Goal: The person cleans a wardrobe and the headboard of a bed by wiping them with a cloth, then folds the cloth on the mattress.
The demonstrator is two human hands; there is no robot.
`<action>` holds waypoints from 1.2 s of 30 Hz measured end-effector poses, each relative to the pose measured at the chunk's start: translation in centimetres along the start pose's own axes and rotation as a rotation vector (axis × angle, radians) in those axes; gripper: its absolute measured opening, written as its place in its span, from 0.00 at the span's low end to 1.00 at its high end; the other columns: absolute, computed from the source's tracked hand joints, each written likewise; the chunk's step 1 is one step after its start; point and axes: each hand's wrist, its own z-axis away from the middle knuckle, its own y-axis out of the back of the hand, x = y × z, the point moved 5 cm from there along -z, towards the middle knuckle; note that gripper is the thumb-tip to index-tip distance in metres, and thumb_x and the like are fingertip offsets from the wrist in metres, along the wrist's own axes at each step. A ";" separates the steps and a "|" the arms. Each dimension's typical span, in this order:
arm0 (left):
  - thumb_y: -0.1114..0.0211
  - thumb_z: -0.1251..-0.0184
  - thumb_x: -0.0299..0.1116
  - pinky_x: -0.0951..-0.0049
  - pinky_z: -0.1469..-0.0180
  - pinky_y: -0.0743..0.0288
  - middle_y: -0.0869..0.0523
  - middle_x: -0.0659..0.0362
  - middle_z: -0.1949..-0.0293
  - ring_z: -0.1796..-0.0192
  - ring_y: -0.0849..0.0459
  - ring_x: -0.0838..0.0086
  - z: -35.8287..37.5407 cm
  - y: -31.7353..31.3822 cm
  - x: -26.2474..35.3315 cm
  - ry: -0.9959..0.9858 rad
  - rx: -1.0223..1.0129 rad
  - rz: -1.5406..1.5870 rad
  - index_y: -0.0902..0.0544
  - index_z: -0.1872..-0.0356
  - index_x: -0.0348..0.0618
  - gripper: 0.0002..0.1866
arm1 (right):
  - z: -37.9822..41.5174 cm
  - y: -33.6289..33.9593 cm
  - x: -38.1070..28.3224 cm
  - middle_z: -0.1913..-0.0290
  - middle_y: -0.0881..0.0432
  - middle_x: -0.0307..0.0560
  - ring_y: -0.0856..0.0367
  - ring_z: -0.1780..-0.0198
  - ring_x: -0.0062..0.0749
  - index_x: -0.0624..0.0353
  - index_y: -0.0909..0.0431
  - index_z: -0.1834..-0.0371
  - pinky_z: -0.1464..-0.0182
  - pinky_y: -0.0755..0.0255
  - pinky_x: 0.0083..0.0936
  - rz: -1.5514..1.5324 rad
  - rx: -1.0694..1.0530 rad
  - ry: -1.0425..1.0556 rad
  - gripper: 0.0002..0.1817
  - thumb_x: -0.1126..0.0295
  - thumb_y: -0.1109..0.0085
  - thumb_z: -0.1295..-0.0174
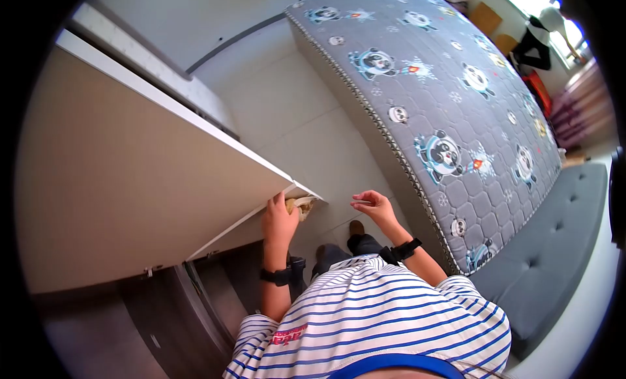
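Note:
My left hand (pixel 280 224) is at the near corner of a wide beige cabinet door (pixel 150 164) with a white edge. Its fingers curl around a crumpled, yellowish-white cloth (pixel 301 207) beside the door's edge; part of the cloth is hidden behind the hand. To the right, my right hand (pixel 375 207) hovers over the floor, apart from the door. Its thumb and fingertips are pinched together, and a thin pale sliver shows at the tips, too small to name. Black bands circle both wrists.
A grey mattress (pixel 443 99) printed with pandas lies to the right, beside a grey tufted bench (pixel 561 235). Dark open cabinet compartments (pixel 150 320) and door hinges are at lower left. Pale floor tiles (pixel 306 131) run between door and bed. A person (pixel 538 40) is by the window.

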 end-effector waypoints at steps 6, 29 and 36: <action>0.34 0.43 0.33 0.55 0.46 0.22 0.40 0.48 0.25 0.37 0.25 0.45 3.0 1.2 1.4 0.081 -0.076 0.089 0.44 0.24 0.49 0.44 | -2.1 -0.3 0.3 0.68 0.20 0.34 0.25 0.73 0.16 0.59 0.23 0.60 0.69 0.30 0.16 0.470 -0.114 -0.055 0.09 0.75 0.32 0.41; 0.32 0.42 0.24 0.69 0.63 0.20 0.11 0.57 0.54 0.66 0.13 0.64 7.4 10.7 0.0 -0.521 0.240 0.283 0.15 0.48 0.44 0.19 | -0.5 -15.1 -1.7 0.59 0.16 0.51 0.18 0.59 0.53 0.55 0.21 0.47 0.58 0.22 0.36 0.949 -0.552 0.301 0.18 0.77 0.41 0.42; 0.34 0.42 0.20 0.66 0.54 0.21 0.15 0.55 0.46 0.56 0.15 0.62 8.7 12.2 -3.4 -0.425 0.457 0.149 0.12 0.54 0.42 0.14 | 2.3 -15.9 -13.1 0.51 0.18 0.57 0.17 0.57 0.51 0.60 0.21 0.51 0.55 0.21 0.34 0.774 -0.018 1.011 0.23 0.87 0.50 0.51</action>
